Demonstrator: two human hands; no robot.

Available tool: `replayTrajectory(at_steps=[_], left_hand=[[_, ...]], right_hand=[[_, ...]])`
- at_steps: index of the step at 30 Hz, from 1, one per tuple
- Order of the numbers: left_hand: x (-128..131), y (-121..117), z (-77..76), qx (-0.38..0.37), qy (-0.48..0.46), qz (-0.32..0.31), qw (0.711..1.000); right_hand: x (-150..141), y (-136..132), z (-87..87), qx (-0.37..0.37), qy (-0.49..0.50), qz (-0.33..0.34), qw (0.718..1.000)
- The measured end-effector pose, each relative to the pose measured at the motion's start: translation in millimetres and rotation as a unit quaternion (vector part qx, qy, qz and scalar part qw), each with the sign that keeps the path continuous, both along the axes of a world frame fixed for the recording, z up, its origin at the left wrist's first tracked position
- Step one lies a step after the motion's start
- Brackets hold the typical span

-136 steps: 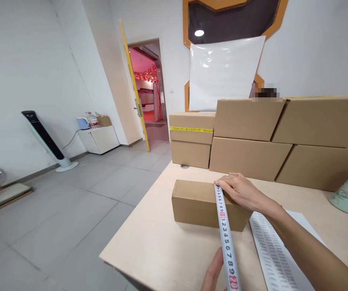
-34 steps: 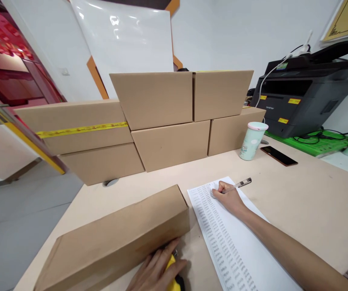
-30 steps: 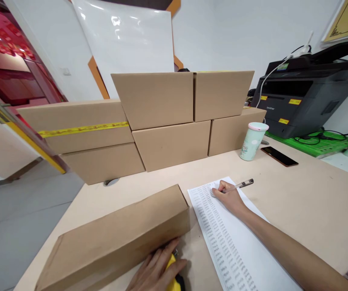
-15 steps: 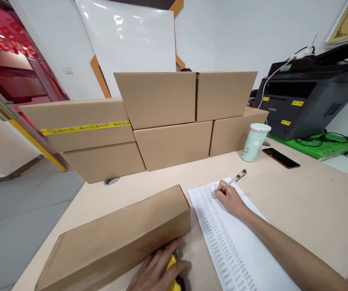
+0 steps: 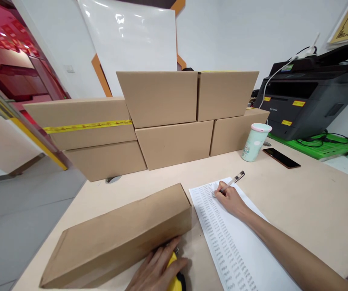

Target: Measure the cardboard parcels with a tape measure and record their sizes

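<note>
My right hand [image 5: 229, 198] pinches a pen [image 5: 237, 177], its tip down on a printed sheet of paper [image 5: 222, 230] near the top of its columns of text. At the bottom middle, my left hand [image 5: 157, 268] wraps over a yellow and black tape measure [image 5: 175, 279], partly hidden by the fingers. The fingertips lie close against the near lower side of a long cardboard box [image 5: 125, 226], which rests on the table to the left of the sheet.
Several cardboard boxes [image 5: 174, 143] are stacked along the table's [image 5: 307, 206] back. A mint cup [image 5: 254, 143] and a phone [image 5: 281, 157] stand and lie at the right. Behind them a black printer [image 5: 301, 97] sits on a green crate [image 5: 328, 145].
The view has shifted very slightly. The pen's upper end has tilted a little to the left and down; my left hand stays on the tape measure.
</note>
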State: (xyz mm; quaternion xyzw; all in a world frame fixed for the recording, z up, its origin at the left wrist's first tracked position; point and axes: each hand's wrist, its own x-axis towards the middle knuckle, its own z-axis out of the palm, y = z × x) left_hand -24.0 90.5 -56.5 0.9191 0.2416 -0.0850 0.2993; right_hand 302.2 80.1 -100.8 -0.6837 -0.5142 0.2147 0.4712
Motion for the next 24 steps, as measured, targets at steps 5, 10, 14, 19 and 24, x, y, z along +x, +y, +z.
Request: replayTrajectory(at_steps=[5,10,14,19,24], left_hand=[[-0.8,-0.5,0.2,0.000,0.019,-0.003,1.000],[-1.1,-0.2,-3.1,0.009,0.007,-0.003,1.000],[-0.9,-0.6,-0.6,0.009,0.004,-0.006,1.000],[-3.2,0.0,-3.7,0.025,-0.029,-0.007,0.999],[-2.3,0.3,-3.9,0.022,-0.008,-0.007,1.000]], right_hand=[[-1.1,-0.7,2.4,-0.006,0.001,0.007,1.000],[-1.1,0.1,2.0,-0.004,0.000,0.009,1.000],[-0.3,0.6,1.0,-0.005,-0.010,0.006,1.000],[1.2,1.3,0.0,-0.007,-0.022,0.011,1.000],[1.9,1.3,-0.4,-0.013,-0.012,0.001,1.000]])
